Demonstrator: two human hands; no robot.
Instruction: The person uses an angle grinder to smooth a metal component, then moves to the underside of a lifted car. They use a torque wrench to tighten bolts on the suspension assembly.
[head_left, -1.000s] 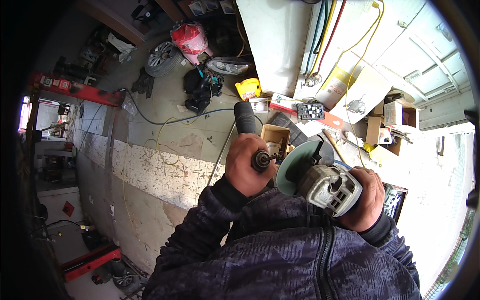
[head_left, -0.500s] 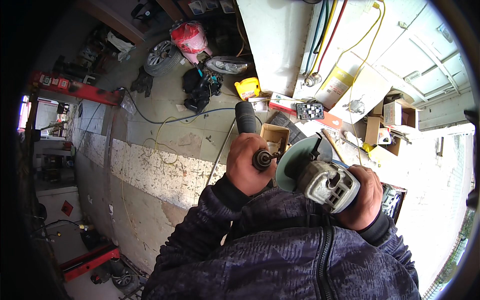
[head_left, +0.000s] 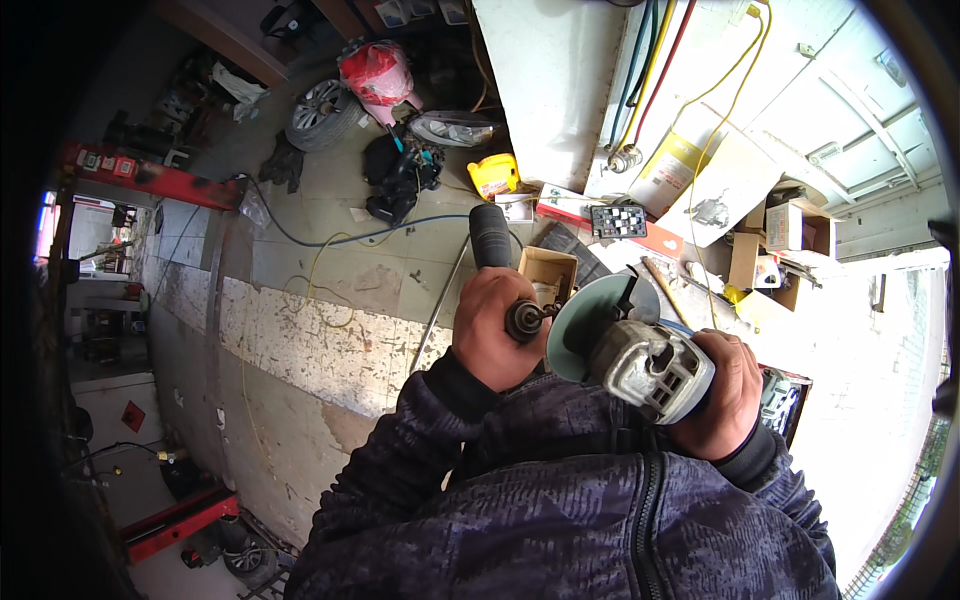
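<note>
We have our left hand (head_left: pixel 488 330) curled tight about a black power drill (head_left: pixel 489 240), its thick end standing out past our knuckles, away from the body, and its round chuck (head_left: pixel 523 320) showing by the thumb side. From the chuck a short twisted bit (head_left: pixel 549 312) points right, toward the green-grey disc (head_left: pixel 582 335) of an angle grinder (head_left: pixel 655 372); bit and disc lie very near each other, and we cannot tell whether they touch

Our right hand (head_left: pixel 722 395) is closed about the grinder's body, fingers bent over its far side, so the worn silver gear head sits just left of our palm. The disc leans, its broad face turned toward the drill, with a dark guard piece (head_left: pixel 627 292) at its upper edge. We hold both tools in front of our chest, over the dark patterned jacket (head_left: pixel 520 500)

Beyond the tools we see an open cardboard box (head_left: pixel 546 265), a black tray of small parts (head_left: pixel 618 221) and a wooden stick (head_left: pixel 660 286). Farther off on the tiled floor lie a yellow jug (head_left: pixel 494 177), a headlamp (head_left: pixel 455 130) and a wheel with its tyre (head_left: pixel 321 115), and a blue hose (head_left: pixel 345 239) runs across the tiles
</note>
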